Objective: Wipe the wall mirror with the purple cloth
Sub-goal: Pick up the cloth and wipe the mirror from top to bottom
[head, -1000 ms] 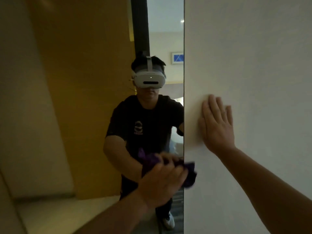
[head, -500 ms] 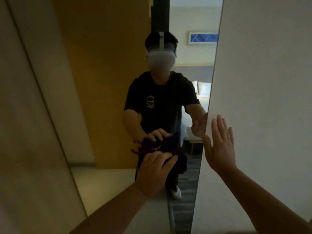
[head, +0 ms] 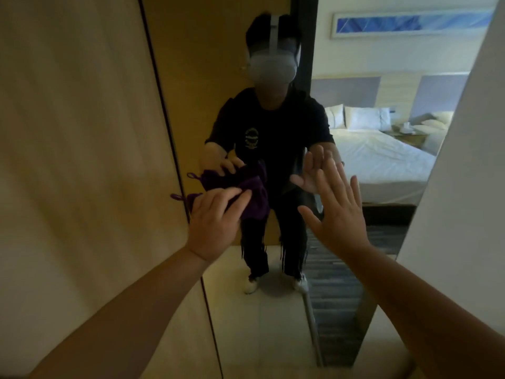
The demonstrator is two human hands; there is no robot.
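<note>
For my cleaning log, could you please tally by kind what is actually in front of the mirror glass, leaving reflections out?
Bare hands: 2 (left hand pressing the cloth, right hand open, fingers spread)
Crumpled purple fabric cloth: 1
Tall frameless wall mirror: 1
Total: 4

Colours at the mirror
Purple cloth (head: 254,195) under the left hand (head: 216,222); reflected black T-shirt (head: 273,127), white bed (head: 382,157), blue picture (head: 410,21) beyond the right hand (head: 338,212).

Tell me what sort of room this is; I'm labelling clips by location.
Probably a hotel bedroom: the wall mirror reflects a made bed with white pillows, a padded headboard and a framed blue picture.
</note>
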